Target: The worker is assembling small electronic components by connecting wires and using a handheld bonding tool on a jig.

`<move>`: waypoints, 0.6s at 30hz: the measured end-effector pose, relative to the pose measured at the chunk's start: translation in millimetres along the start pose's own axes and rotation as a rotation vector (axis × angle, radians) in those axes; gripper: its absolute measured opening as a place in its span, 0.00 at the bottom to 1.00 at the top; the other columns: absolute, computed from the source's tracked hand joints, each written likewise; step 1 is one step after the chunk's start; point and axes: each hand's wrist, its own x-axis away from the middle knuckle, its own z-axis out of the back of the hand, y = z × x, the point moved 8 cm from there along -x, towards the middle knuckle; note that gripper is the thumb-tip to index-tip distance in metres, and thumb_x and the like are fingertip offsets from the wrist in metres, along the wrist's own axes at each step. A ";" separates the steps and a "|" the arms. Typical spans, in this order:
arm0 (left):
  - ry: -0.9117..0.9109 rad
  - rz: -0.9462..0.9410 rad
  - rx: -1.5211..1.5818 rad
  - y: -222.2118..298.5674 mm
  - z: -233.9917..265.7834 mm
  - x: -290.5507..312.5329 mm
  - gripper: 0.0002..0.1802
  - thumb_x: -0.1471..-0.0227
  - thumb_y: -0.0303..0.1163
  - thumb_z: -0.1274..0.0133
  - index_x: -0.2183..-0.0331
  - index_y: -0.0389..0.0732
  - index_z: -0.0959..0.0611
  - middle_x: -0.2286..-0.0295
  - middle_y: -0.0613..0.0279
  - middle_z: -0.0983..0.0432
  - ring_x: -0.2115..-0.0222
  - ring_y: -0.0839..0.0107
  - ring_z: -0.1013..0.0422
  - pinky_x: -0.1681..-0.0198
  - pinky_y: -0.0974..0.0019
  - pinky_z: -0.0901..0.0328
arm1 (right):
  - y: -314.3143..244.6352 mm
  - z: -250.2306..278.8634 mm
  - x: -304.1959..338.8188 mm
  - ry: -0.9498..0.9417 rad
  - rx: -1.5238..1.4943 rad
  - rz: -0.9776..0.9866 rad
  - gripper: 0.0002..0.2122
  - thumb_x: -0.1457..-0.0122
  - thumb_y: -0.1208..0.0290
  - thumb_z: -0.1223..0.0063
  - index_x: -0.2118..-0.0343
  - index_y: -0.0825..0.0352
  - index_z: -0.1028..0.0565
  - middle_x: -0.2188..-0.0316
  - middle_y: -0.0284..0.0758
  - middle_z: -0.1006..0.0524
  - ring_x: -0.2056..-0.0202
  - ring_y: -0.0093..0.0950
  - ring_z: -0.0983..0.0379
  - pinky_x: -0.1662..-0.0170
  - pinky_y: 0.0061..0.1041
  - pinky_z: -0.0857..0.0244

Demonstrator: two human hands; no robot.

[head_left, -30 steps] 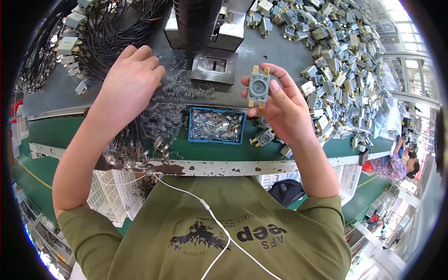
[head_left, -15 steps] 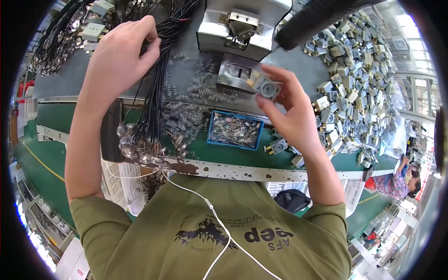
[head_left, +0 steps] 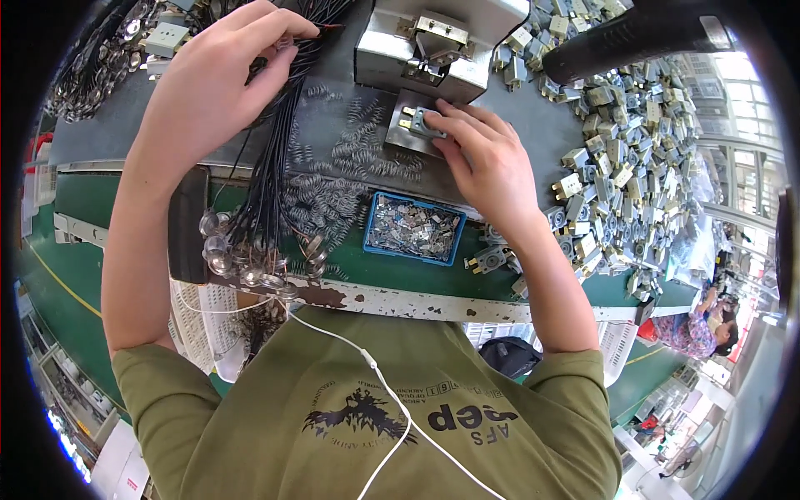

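My right hand (head_left: 492,162) grips a small grey plug housing (head_left: 422,122) with brass prongs pointing left. The housing lies in the metal fixture block (head_left: 410,143) below the press head (head_left: 440,37). At the upper left, my left hand (head_left: 223,71) is closed beside a bundle of black wires (head_left: 275,158), its fingertips bent in near the strands. What those fingers hold, if anything, is hidden. Loose coil springs (head_left: 329,204) are heaped right of the wires, and round metal ends (head_left: 250,271) hang at the wires' near end.
A blue tray (head_left: 372,243) of small metal pieces sits by the table's front edge. Many grey housings (head_left: 621,167) pile up on the right. A thick black tube (head_left: 633,42) reaches in at the upper right. A person (head_left: 692,332) is seated farther off at the right.
My right hand has moved left and away from me, bringing the plug housing down from the air into the fixture block. The left hand has shifted slightly and stays beside the wires.
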 end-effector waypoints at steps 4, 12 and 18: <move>-0.003 0.112 0.026 -4.2 8.5 9.1 0.10 0.38 0.23 0.48 0.55 0.37 0.19 0.65 0.64 0.23 0.67 0.72 0.26 0.61 0.70 0.33 | -24.4 17.5 -0.1 0.037 0.126 0.036 0.15 0.43 0.76 0.36 0.52 0.58 0.18 0.52 0.35 0.17 0.52 0.38 0.23 0.49 0.36 0.29; -0.053 0.190 0.175 -16.5 13.3 33.2 0.08 0.38 0.25 0.49 0.57 0.37 0.18 0.74 0.66 0.29 0.77 0.79 0.36 0.73 0.71 0.39 | -97.3 -48.4 -18.2 -0.303 -0.668 -0.049 0.08 0.42 0.76 0.39 0.59 0.67 0.17 0.65 0.38 0.17 0.64 0.34 0.19 0.60 0.30 0.26; -0.421 0.283 0.197 -8.0 -0.3 55.6 0.09 0.41 0.21 0.53 0.61 0.34 0.19 0.70 0.60 0.27 0.71 0.72 0.32 0.65 0.70 0.36 | -88.4 -85.6 -35.6 -0.536 -0.838 -0.382 0.13 0.34 0.66 0.46 0.57 0.72 0.19 0.78 0.36 0.19 0.77 0.25 0.21 0.70 0.26 0.28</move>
